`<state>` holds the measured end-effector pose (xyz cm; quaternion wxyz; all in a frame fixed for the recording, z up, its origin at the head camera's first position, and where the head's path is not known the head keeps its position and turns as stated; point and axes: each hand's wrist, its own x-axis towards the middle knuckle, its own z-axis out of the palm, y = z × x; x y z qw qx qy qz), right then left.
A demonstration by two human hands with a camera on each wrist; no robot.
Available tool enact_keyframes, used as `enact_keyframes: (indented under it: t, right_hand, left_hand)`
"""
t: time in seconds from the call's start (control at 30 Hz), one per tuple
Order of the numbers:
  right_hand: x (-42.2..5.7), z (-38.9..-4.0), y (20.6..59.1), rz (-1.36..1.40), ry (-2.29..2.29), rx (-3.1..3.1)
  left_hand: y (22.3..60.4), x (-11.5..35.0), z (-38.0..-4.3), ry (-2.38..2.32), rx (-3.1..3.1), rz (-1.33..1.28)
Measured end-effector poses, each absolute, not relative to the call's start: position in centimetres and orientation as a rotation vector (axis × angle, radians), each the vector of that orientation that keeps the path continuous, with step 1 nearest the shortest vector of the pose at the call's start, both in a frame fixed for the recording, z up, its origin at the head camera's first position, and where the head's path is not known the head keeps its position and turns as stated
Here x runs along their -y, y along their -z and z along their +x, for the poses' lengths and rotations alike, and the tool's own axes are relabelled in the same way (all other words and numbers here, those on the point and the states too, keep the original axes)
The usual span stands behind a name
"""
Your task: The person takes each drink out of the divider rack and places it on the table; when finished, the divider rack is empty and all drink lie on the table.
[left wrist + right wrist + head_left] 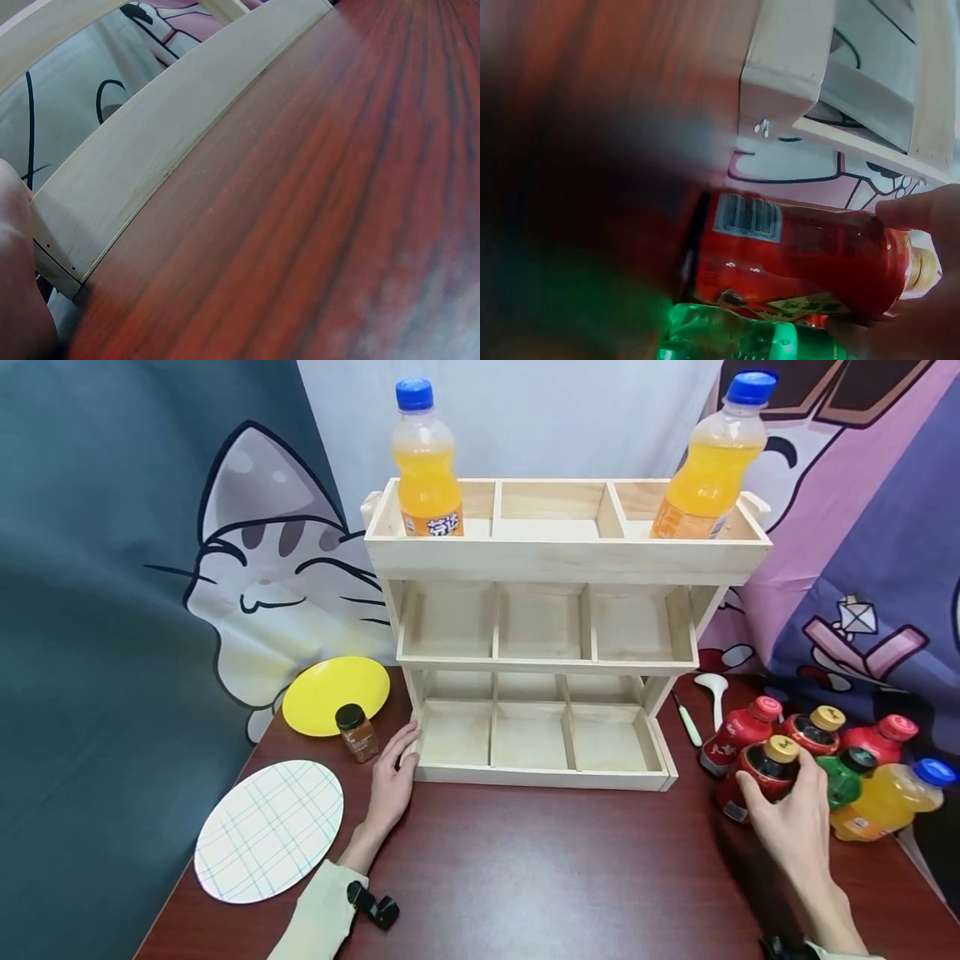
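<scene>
My right hand [799, 818] grips a dark drink bottle with a red label and gold cap [767, 774] near its top, thumb on one side and fingers on the other. In the right wrist view, that bottle [795, 251] fills the middle, with a green bottle [727, 334] beside it. At the left end of a three-tier wooden shelf [525, 775], my left hand [392, 781] rests against the bottom tray's side, fingers extended. The left wrist view has this hand [19, 262] at the tray's corner. Two orange soda bottles, left [429, 468] and right [708, 468], stand in the top tier's outer compartments.
Around the held bottle crowd red-capped bottles [742, 735], another gold-capped one [816, 729] and an orange soda [885, 802]. Behind them lie a white ladle [715, 693] and a green-handled knife [688, 725]. Leftward are a yellow plate [318, 693], a spice jar [357, 733] and a checked oval plate [270, 831].
</scene>
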<state>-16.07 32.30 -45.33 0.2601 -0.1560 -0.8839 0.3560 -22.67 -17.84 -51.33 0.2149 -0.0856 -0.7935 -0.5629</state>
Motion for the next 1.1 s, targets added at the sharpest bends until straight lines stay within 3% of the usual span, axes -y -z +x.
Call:
enact_keyframes:
  t: [0.3,0.77,1.1]
  right_hand:
    - [-32.2,-16.8,42.6,-0.361,-0.949,2.235]
    - [-27.6,-22.7,23.7,0.226,-1.184,1.942]
    - [-23.3,-26.6,17.9,0.323,-1.164,2.202]
  left_hand:
    - [49.6,17.8,-22.2,1.540,2.201,-0.277]
    - [52.6,18.3,-23.7,1.564,2.178,-0.241]
    - [52.3,17.9,-22.8,1.568,2.202,-0.221]
